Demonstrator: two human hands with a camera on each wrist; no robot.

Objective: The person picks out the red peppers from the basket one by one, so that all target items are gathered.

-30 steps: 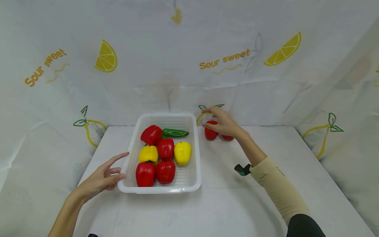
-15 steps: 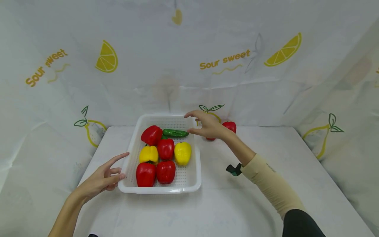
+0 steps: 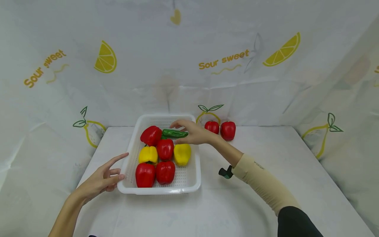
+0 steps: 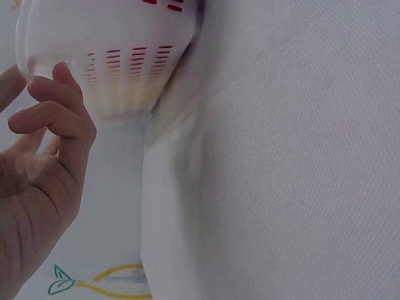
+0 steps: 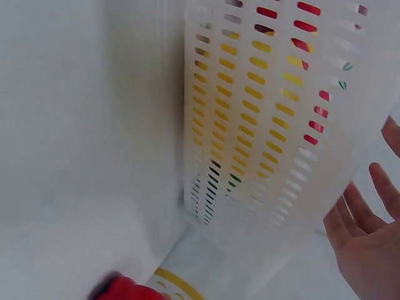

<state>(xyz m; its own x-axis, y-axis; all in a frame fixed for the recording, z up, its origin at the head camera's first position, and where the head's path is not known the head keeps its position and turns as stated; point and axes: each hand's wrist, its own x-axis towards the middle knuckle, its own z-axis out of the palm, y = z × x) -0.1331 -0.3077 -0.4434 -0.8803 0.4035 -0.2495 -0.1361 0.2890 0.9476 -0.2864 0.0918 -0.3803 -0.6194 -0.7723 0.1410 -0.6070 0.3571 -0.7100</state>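
Observation:
A white perforated basket (image 3: 160,190) holds several red bell peppers (image 3: 145,175), two yellow bell peppers (image 3: 182,154) and a long green chili pepper (image 3: 173,133). My right hand (image 3: 193,133) reaches in over the basket's far right side, its fingers and thumb spread around the right end of the green chili. In the right wrist view that hand (image 5: 369,234) shows past the basket wall (image 5: 250,125), palm partly visible and nothing gripped. At the left rim, my left hand (image 3: 100,179) touches the basket with index finger and thumb; its other fingers bend loosely in the left wrist view.
Two red bell peppers, one nearer the basket (image 3: 212,127) and one further right (image 3: 228,130), stand at the back of the white table (image 3: 251,197). Behind rises a white cloth (image 3: 142,65) printed with lemons. A dark wrist camera (image 3: 226,172) hangs below my right wrist.
My right hand has moved left from beside the two red bell peppers to over the green chili in the basket. The left hand and the basket stay in place.

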